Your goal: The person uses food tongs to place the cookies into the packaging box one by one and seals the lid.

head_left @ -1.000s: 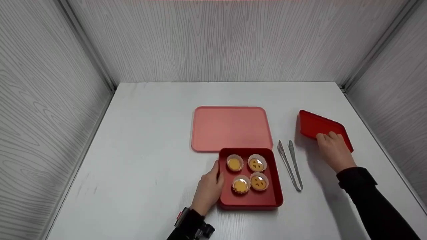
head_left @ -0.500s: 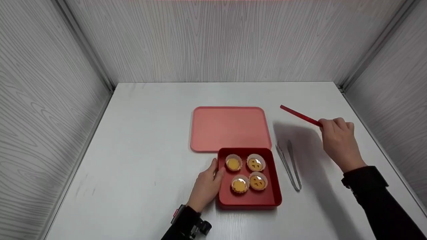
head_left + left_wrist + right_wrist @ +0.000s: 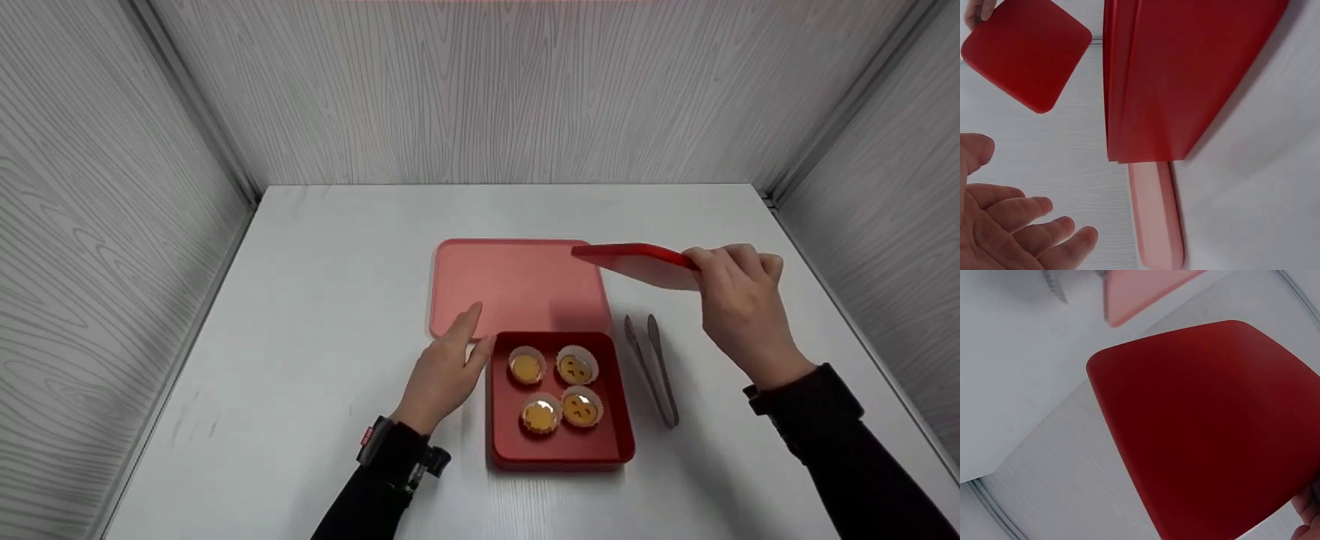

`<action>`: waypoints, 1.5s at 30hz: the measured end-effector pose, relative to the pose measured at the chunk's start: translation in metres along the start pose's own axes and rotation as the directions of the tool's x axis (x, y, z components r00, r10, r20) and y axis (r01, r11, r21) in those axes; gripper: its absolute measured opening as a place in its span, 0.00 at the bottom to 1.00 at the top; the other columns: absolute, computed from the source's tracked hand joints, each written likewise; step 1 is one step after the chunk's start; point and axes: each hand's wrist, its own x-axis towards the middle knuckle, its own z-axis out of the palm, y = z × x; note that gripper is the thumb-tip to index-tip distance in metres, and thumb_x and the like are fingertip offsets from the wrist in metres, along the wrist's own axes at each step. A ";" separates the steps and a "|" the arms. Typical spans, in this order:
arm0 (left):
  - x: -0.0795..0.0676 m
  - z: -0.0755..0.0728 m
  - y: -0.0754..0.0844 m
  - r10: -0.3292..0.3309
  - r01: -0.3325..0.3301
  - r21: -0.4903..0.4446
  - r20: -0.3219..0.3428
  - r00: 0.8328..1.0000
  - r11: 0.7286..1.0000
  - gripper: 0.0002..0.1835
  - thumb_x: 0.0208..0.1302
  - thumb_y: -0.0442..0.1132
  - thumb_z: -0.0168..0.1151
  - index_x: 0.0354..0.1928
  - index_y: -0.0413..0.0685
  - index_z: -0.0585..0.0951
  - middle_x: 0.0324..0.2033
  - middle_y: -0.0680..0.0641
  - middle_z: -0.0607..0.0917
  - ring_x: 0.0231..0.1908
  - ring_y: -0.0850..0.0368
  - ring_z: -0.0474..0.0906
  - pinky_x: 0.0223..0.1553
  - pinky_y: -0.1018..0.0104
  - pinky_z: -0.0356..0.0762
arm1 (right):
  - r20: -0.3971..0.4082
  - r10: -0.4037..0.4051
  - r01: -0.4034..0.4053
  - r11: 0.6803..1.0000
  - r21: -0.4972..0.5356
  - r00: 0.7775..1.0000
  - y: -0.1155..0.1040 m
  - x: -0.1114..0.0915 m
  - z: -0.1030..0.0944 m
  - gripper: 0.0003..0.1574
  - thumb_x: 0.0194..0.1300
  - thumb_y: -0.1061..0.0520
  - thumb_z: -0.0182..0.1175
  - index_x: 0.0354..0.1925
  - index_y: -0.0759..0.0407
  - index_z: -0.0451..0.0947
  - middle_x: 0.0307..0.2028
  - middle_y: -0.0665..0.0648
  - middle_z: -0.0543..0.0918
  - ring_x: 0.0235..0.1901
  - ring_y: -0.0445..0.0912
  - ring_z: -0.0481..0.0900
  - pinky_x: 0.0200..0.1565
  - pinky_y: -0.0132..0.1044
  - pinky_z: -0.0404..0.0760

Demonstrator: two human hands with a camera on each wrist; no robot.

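My right hand (image 3: 742,313) grips a red lid (image 3: 637,259) by its edge, holding it in the air over the right end of the pink tray. In the right wrist view the lid (image 3: 1202,427) fills much of the picture. An open red box (image 3: 555,450) stands on the table with several small tarts (image 3: 541,417) in paper cups inside. Two of them have a patterned top. To the left of the box, my left hand (image 3: 441,379) has its fingers extended and holds nothing. The left wrist view shows those fingers (image 3: 1027,214) spread apart from the box wall (image 3: 1185,67).
A flat pink tray (image 3: 510,277) lies just behind the box. Metal tongs (image 3: 664,371) lie to the box's right, their tips pointing away from me. Grey wood-grain panels (image 3: 480,97) close off the back and both sides of the white table (image 3: 315,337).
My right hand has lifted the red lid from the right side and carried it left, turning it. My left hand has let go of the box's left side and moved a little away, fingers straightened.
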 end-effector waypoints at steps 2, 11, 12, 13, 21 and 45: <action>0.007 -0.004 0.003 0.037 -0.037 -0.002 0.009 0.999 0.999 0.32 0.80 0.51 0.51 0.78 0.41 0.63 0.73 0.40 0.69 0.74 0.44 0.63 0.68 0.47 0.68 | -0.004 -0.014 0.014 1.000 0.008 1.000 -0.005 0.007 0.000 0.15 0.65 0.76 0.59 0.49 0.69 0.77 0.32 0.64 0.79 0.38 0.62 0.73 0.38 0.57 0.56; 0.035 -0.013 0.026 0.132 -0.124 -0.075 0.109 0.985 0.989 0.37 0.79 0.58 0.48 0.82 0.53 0.54 0.78 0.48 0.60 0.80 0.48 0.45 0.73 0.44 0.58 | 0.032 -0.051 0.048 0.995 0.084 0.998 -0.027 0.031 -0.002 0.16 0.69 0.70 0.58 0.54 0.67 0.77 0.33 0.63 0.79 0.38 0.60 0.71 0.43 0.58 0.57; 0.037 -0.013 0.028 0.142 -0.134 -0.078 0.111 0.984 0.988 0.38 0.79 0.59 0.48 0.82 0.52 0.54 0.78 0.48 0.59 0.80 0.48 0.43 0.73 0.44 0.57 | 0.046 -0.054 0.049 0.994 0.095 0.997 -0.029 0.034 -0.002 0.16 0.70 0.69 0.58 0.56 0.66 0.76 0.34 0.63 0.79 0.38 0.60 0.71 0.44 0.58 0.57; 0.039 -0.013 0.030 0.152 -0.144 -0.078 0.111 0.982 0.986 0.39 0.78 0.60 0.49 0.82 0.52 0.53 0.79 0.48 0.59 0.80 0.48 0.41 0.73 0.44 0.57 | 0.059 -0.057 0.050 0.993 0.107 0.997 -0.032 0.036 -0.002 0.16 0.72 0.67 0.57 0.56 0.66 0.76 0.35 0.63 0.79 0.39 0.59 0.71 0.44 0.59 0.57; 0.048 -0.010 0.043 0.204 -0.177 -0.225 0.103 0.974 0.958 0.37 0.77 0.54 0.56 0.80 0.46 0.60 0.74 0.48 0.69 0.79 0.51 0.47 0.75 0.47 0.55 | 0.121 -0.099 0.077 0.981 0.177 0.988 -0.046 0.049 0.001 0.17 0.73 0.67 0.55 0.58 0.64 0.76 0.35 0.60 0.80 0.37 0.55 0.70 0.46 0.57 0.59; 0.040 -0.008 0.038 0.139 -0.040 -0.510 0.158 0.978 0.859 0.15 0.72 0.45 0.65 0.56 0.50 0.83 0.47 0.51 0.88 0.46 0.61 0.87 0.46 0.64 0.85 | 0.397 -0.133 -0.036 0.919 0.392 0.908 -0.050 0.058 0.009 0.21 0.74 0.69 0.55 0.62 0.61 0.74 0.40 0.56 0.82 0.40 0.48 0.69 0.50 0.49 0.59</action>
